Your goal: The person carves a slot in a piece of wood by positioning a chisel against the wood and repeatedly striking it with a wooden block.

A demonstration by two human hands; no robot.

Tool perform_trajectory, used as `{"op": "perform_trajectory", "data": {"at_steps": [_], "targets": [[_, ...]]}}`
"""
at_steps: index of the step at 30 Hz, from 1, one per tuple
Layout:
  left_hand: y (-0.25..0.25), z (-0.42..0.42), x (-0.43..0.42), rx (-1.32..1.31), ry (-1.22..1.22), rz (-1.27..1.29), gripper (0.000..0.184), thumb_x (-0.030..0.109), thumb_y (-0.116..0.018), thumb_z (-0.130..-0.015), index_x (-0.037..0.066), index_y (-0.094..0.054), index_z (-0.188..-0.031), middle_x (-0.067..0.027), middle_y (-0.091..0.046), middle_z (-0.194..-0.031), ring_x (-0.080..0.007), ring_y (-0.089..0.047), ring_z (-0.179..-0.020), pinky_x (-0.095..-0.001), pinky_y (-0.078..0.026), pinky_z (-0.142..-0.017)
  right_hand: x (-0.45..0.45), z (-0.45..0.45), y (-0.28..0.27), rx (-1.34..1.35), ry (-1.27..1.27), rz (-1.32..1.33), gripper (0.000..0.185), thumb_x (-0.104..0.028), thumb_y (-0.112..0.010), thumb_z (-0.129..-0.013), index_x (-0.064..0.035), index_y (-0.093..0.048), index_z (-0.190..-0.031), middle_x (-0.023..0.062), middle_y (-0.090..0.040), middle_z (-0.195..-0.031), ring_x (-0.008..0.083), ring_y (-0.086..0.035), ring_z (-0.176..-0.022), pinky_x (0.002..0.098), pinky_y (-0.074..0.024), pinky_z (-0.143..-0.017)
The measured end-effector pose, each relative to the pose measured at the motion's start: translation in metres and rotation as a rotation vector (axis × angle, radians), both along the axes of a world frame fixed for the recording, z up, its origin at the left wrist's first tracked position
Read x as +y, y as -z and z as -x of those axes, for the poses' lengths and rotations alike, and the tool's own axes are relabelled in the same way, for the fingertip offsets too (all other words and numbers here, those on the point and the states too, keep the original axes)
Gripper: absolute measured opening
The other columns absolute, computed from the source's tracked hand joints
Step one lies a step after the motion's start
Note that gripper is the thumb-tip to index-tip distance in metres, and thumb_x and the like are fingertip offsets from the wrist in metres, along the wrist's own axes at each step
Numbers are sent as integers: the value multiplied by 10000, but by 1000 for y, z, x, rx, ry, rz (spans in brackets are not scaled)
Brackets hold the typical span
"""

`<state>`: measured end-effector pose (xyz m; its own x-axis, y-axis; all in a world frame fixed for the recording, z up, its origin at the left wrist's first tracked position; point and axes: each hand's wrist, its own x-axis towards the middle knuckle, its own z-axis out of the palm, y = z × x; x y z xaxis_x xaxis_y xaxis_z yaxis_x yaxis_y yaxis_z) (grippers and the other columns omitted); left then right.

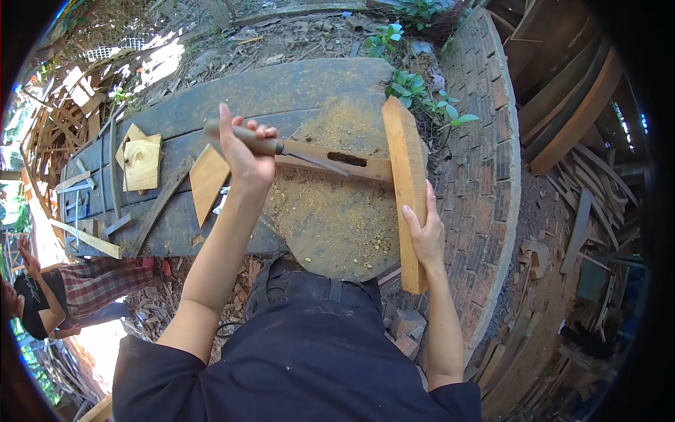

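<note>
My left hand (247, 151) is wrapped around the wooden handle of a chisel (314, 162), its thumb raised. The metal blade slants down to the right, over a wooden piece with a long dark slot (348, 159) cut in it. At its right end this piece meets a thick, angled-tip wooden board (402, 176) standing lengthwise before me. My right hand (427, 235) grips that board by its right edge, thumb on top and fingers partly hidden. Whether the two pieces are joined, I cannot tell. Wood shavings surround them on the dark plank worktop (302, 84).
Left on the worktop lie a pentagonal wood piece (209, 181), a squarish block (143, 163) and several strips. A brick wall (485, 176) runs along the right. Stacked timber (573, 112) leans beyond it. Another person (46, 299) is at the far left.
</note>
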<state>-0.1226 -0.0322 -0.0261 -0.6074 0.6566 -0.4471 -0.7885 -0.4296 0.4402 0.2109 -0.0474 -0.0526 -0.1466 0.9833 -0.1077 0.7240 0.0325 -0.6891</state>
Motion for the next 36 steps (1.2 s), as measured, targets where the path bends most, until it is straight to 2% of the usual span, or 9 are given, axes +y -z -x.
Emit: {"op": "perform_trajectory", "data": {"at_steps": [5, 7, 9, 13, 17, 20, 25, 29, 36], "targets": [[-32, -23, 35, 512, 19, -125, 493, 566, -665, -875, 121, -452, -880, 3, -427, -704, -102, -460, -515, -248, -385, -422, 0, -1, 6, 89, 21, 9, 723, -407, -608, -913, -187, -292, -1524, 230, -616, -1262, 410, -616, -1125, 452, -489, -941], [-35, -37, 48, 613, 30, -221, 480, 534, -675, -879, 101, -474, -832, 8, -446, -654, -103, -489, -463, -245, -396, -374, -2, 4, 0, 117, 52, 60, 687, -322, -607, -924, -124, -318, -1516, 223, -571, -1332, 346, -583, -1205, 394, -441, -1011], [-35, -47, 53, 821, 80, -366, 431, 441, -666, -917, 58, -530, -775, 0, -506, -539, -105, -535, -395, -230, -402, -319, -3, 4, 1, 93, 58, 70, 691, -336, -606, -923, -140, -316, -1519, 220, -583, -1317, 344, -595, -1188, 397, -450, -1000], [-27, -63, 52, 1049, 230, -355, 393, 392, -659, -935, 41, -567, -785, -5, -540, -519, -81, -554, -416, -216, -409, -335, -2, 2, 2, 48, 40, 43, 720, -401, -604, -913, -179, -293, -1524, 211, -568, -1342, 395, -605, -1155, 443, -483, -962], [-20, -74, 49, 1023, 360, -384, 401, 403, -675, -923, 56, -571, -750, 11, -537, -507, -74, -552, -424, -212, -400, -350, -3, 3, 2, 48, 37, 16, 722, -400, -605, -912, -164, -298, -1521, 214, -558, -1354, 395, -604, -1156, 443, -482, -965], [-6, -71, 52, 1269, 357, -450, 419, 407, -679, -920, 54, -567, -724, 13, -525, -504, -67, -532, -421, -215, -385, -367, -2, 4, 0, 54, 40, 34, 725, -396, -609, -910, -150, -301, -1519, 224, -565, -1341, 399, -600, -1160, 442, -478, -971], [11, -73, 49, 1209, 298, -450, 378, 339, -705, -909, 54, -552, -713, 23, -524, -541, -58, -515, -450, -219, -381, -413, -2, 5, -1, 77, 59, 71, 719, -384, -614, -907, -137, -318, -1513, 234, -579, -1318, 399, -589, -1180, 432, -473, -979], [9, -88, 54, 1286, 205, -257, 286, 220, -715, -885, 62, -553, -711, 11, -551, -588, -64, -524, -521, -238, -411, -485, 5, 6, -5, 131, 12, 14, 734, -370, -630, -898, -77, -332, -1501, 236, -572, -1330, 360, -603, -1177, 411, -466, -990], [-8, -103, 60, 1427, 118, -135, 229, 118, -703, -853, 25, -538, -724, -43, -539, -591, -97, -530, -529, -273, -428, -511, 21, 47, -168, 526, -94, -353, 744, -217, -623, -889, -12, -277, -1515, 195, -440, -1464, 273, -592, -1172, 341, -501, -945]]}}
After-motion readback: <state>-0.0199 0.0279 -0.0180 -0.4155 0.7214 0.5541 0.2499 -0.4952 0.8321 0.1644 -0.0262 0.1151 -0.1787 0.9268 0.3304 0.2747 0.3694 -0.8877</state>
